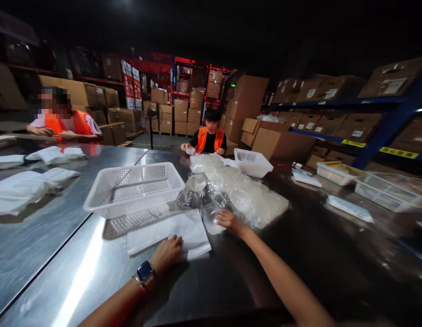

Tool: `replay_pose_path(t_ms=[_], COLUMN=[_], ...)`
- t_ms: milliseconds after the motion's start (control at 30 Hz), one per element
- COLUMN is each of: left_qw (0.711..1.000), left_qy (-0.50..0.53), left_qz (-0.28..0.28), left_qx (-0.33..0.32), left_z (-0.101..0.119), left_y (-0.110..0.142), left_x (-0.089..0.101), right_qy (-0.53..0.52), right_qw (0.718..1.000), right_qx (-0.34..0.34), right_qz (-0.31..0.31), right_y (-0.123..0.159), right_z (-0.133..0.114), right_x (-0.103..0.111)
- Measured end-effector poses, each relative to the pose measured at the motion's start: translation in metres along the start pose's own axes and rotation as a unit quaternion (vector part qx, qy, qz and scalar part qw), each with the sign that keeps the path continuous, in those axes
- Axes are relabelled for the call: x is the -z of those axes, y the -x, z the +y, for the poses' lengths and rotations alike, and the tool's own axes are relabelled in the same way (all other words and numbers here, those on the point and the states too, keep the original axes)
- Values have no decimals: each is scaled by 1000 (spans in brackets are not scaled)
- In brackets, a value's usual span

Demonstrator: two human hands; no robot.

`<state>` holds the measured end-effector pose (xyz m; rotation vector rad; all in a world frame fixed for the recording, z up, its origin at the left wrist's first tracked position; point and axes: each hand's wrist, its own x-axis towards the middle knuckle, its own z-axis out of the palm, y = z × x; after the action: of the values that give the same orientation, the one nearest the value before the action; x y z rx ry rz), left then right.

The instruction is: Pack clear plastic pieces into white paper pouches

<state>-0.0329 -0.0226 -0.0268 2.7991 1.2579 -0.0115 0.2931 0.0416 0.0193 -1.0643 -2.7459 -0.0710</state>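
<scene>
A flat white bag (170, 229) lies on the metal table in front of me. My left hand (167, 252), with a watch on its wrist, rests on the bag's near edge, its fingers curled against it. Just beyond the bag's right end, my right hand (229, 221) has its fingers closed on the edge of a thin clear plastic piece (211, 220); its exact kind is hard to make out. Large clear bags (246, 190) filled with similar see-through pieces lie directly behind my right hand.
An openwork white basket (136, 209) stands beyond the white bag, and another basket (253, 163) sits farther back. White packets (30, 184) lie at left. Trays (338, 173) and packets are on the right. Two co-workers in orange vests (211, 140) sit across the table.
</scene>
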Motion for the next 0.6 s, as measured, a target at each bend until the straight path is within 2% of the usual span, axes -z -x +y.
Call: replay_pose_path(t_ms=[100, 233, 400, 500, 600], left_qw=[1000, 999, 997, 994, 992], left_qy=[-15, -32, -45, -46, -35], left_qz=[3, 12, 34, 69, 94], left_qx=[-13, -32, -54, -65, -74], left_z=[-2, -2, 0, -3, -7], left_y=[-2, -5, -10, -11, -12], left_x=[-3, -5, -10, -15, -19], right_qy=[-12, -26, -42, -52, -56], right_qw=[1000, 997, 986, 977, 972], right_qx=[24, 68, 140, 175, 192], right_qz=[1, -17, -80, -113, -121], right_y=[10, 10, -14, -29, -38], right_z=[21, 45, 68, 73, 75], right_x=[1, 21, 45, 47, 50])
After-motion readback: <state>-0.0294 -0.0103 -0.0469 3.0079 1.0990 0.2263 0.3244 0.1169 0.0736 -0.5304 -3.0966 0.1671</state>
